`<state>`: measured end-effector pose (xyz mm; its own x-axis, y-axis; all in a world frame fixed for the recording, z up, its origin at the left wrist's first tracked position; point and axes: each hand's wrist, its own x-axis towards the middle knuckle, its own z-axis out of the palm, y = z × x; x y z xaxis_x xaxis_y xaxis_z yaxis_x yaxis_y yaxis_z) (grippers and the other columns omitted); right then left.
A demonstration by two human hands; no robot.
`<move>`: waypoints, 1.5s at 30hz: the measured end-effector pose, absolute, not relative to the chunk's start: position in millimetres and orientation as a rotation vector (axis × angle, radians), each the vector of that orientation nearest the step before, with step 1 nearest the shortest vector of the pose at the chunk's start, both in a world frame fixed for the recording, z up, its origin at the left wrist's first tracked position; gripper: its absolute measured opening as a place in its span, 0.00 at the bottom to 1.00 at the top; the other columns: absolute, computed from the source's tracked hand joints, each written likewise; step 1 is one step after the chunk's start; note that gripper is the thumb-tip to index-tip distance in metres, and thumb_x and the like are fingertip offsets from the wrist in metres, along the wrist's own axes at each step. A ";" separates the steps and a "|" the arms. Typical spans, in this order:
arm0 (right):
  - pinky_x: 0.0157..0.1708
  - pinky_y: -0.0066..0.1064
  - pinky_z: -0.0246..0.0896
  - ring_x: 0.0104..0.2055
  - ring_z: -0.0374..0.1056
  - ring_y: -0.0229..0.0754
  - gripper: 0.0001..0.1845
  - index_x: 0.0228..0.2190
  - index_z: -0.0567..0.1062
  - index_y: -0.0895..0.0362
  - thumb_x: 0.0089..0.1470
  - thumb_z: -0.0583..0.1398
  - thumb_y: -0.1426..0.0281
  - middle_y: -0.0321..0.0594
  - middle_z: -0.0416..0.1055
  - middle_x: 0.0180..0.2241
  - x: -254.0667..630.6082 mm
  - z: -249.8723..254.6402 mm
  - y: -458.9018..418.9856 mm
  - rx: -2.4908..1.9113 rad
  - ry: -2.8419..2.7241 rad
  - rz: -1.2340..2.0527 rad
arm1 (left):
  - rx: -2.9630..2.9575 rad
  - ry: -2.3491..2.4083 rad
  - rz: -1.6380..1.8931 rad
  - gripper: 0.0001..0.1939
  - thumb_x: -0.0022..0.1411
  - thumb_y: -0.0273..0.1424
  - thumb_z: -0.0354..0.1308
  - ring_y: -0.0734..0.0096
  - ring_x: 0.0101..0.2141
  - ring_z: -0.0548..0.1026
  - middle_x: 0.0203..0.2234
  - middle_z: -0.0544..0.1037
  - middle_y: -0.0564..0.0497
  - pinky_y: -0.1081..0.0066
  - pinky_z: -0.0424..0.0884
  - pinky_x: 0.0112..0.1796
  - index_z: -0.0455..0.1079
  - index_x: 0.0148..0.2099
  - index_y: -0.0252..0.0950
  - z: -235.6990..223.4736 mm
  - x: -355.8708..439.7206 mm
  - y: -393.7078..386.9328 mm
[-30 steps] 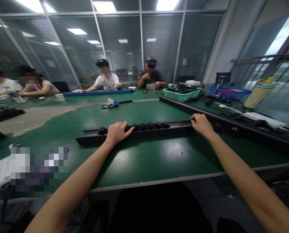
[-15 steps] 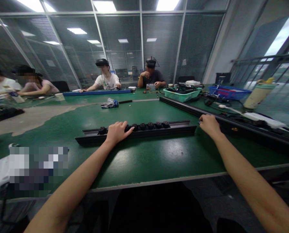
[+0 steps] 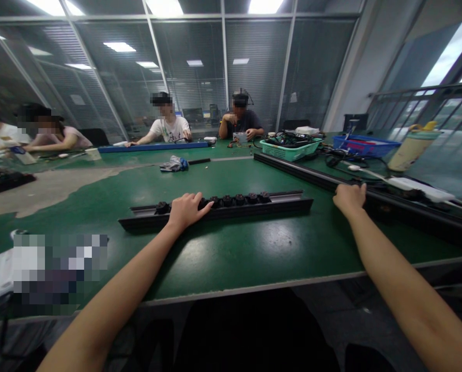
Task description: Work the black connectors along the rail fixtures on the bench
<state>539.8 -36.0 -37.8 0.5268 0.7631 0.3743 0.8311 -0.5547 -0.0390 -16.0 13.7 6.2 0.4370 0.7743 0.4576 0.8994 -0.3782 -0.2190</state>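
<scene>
A short black rail [image 3: 250, 207] lies across the green table in front of me, with a row of round black knob-like parts [image 3: 239, 199] set in its channel. Over its left half, my left hand [image 3: 184, 211] is wrapped, thumb along the near side and fingers over the top. To the right, my right hand [image 3: 349, 198] is at the near edge of a long black bar [image 3: 304, 173] that runs diagonally. Its fingers are curled, and whatever they may hold is hidden behind the hand.
A green basket [image 3: 289, 151] of cables and a blue basket [image 3: 366, 146] stand at the back right, near a white power strip [image 3: 420, 189] and a cream bottle [image 3: 411, 150]. A grey-blue cloth [image 3: 174, 164] lies mid-table. Several people sit across the table.
My right hand has moved right, from the end of the short rail to the long black bar. My left hand stays on the short rail.
</scene>
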 end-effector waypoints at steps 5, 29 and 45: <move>0.68 0.60 0.37 0.60 0.64 0.66 0.19 0.42 0.82 0.72 0.55 0.57 0.74 0.72 0.75 0.46 520.8 -28.3 -39.3 -2.712 -1.217 -0.479 | -2.249 -1.408 -0.391 0.35 0.73 0.59 0.37 0.51 0.40 0.79 0.37 0.81 0.39 0.66 0.62 0.32 0.73 0.44 0.36 5.7 -15.7 14.1; 0.47 0.39 0.61 0.47 0.76 0.56 0.37 0.46 0.79 0.61 0.72 0.40 0.48 0.58 0.80 0.43 323.7 23.9 -42.9 -2.050 -2.142 -0.368 | -2.267 -1.434 -0.391 0.35 0.72 0.59 0.37 0.51 0.40 0.79 0.38 0.81 0.38 0.66 0.64 0.33 0.74 0.44 0.36 9.0 -17.8 9.4; 0.40 0.36 0.56 0.42 0.75 0.55 0.32 0.46 0.75 0.61 0.71 0.44 0.48 0.55 0.80 0.39 318.3 5.7 -49.9 -1.969 -2.104 -0.597 | -2.282 -1.415 -0.398 0.34 0.73 0.58 0.39 0.51 0.40 0.79 0.39 0.82 0.38 0.65 0.65 0.34 0.74 0.44 0.36 10.5 -18.8 8.7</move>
